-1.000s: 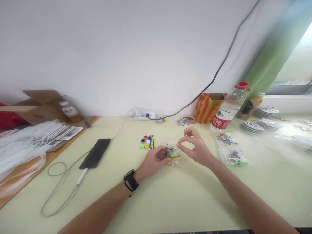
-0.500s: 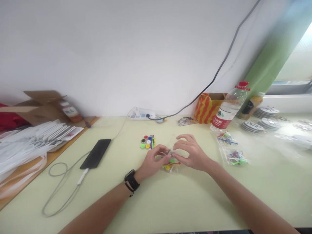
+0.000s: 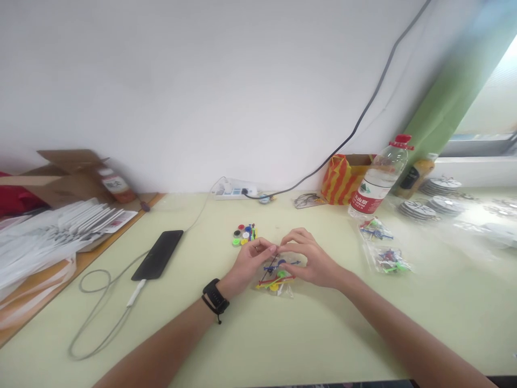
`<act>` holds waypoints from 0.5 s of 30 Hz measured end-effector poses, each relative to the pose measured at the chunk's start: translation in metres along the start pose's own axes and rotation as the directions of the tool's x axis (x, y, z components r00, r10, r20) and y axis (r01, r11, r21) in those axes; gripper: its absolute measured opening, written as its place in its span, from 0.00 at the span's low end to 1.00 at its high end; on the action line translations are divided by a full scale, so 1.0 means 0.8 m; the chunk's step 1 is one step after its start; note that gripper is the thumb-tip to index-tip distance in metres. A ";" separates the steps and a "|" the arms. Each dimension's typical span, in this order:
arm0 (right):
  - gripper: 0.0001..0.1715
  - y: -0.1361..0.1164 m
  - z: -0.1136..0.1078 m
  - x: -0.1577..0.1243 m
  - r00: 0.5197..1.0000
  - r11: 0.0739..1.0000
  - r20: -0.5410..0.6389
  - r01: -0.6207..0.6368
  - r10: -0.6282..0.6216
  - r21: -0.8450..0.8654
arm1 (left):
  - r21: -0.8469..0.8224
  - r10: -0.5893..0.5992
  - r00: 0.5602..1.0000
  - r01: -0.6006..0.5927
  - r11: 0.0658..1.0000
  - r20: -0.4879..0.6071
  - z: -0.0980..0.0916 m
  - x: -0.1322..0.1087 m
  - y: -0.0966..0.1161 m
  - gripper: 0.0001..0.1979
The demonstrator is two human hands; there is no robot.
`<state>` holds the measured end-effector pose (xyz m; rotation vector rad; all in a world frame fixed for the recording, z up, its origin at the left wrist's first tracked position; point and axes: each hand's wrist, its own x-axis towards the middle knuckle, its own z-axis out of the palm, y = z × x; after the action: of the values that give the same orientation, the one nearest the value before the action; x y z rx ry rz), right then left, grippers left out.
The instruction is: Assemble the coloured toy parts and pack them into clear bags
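Observation:
A small clear plastic bag [image 3: 278, 277] lies on the table between my hands, with blue, red, yellow, green and white plastic pieces showing through it. My left hand [image 3: 251, 264] pinches the bag's top edge between thumb and fingers. From the other side, my right hand [image 3: 313, 260] grips the bag, its index fingertip meeting my left fingertips and its thumb lower on the film. Just beyond my left hand sits a cluster of loose coloured discs and thin sticks [image 3: 244, 235]. The exact spot under my fingertips is too small to make out.
Two filled clear bags [image 3: 391, 260] lie at right, near a large water bottle [image 3: 374, 186] and a striped bag [image 3: 341, 180]. A black phone [image 3: 158, 255] with a cable is at left. A power strip [image 3: 236, 189] stands by the wall; white packets [image 3: 81, 226] are piled far left.
My right hand has moved slightly left, bringing its fingertips up to my left hand's. The bag now shows more of its contents, lying flatter below my hands.

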<state>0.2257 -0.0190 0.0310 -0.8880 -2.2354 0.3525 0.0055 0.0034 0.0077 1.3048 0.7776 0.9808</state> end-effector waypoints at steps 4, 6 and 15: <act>0.15 -0.003 0.000 0.000 1.000 1.000 0.006 -0.011 0.012 -0.025 | -0.131 0.000 1.000 -0.003 0.991 -0.019 0.002 -0.001 0.003 0.13; 0.12 -0.002 0.000 0.000 1.000 0.999 0.010 -0.010 0.010 -0.034 | -0.162 0.011 0.999 -0.017 0.987 -0.037 0.002 -0.001 0.005 0.13; 0.09 -0.003 -0.004 0.002 0.999 0.999 -0.048 -0.023 0.024 0.022 | -0.133 0.053 0.996 -0.062 0.989 -0.065 0.003 -0.003 0.006 0.12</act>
<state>0.2260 -0.0197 0.0348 -0.9029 -2.1746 0.3617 0.0064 0.0000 0.0124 1.1899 0.7108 1.1055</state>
